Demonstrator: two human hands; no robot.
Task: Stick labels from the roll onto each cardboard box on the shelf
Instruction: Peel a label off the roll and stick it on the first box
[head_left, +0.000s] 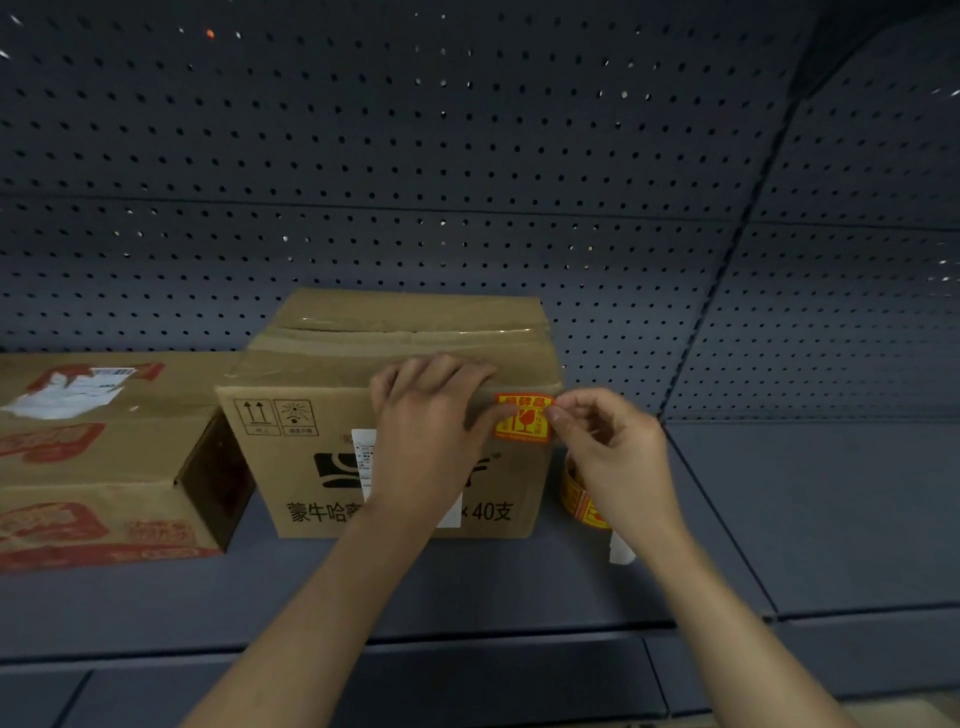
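Grey metal makes the shelf (779, 519), and its front edge is the nearest thing, with two bare arms reaching over it. Next come the hands. The left hand (431, 410) lies on the top front edge of the middle box (291, 467), its fingers laid over the edge and its thumb touching the left side of the label (522, 418). The right hand (613, 447) pinches the right side of that label between thumb and finger. The label is orange and yellow with a broken glass picture, and it sits at the top right corner of the box front. I cannot tell if it is stuck down all the way. Just right of the box, partly behind the right hand, the roll (579, 499) stands on the shelf with a white strip trailing from it. To the left is a second box (104, 457) with red print, and I see no orange label on the sides that show. So I think one box is nearly done and at least one more is left. Farthest back is the dark wall (467, 156) full of little holes
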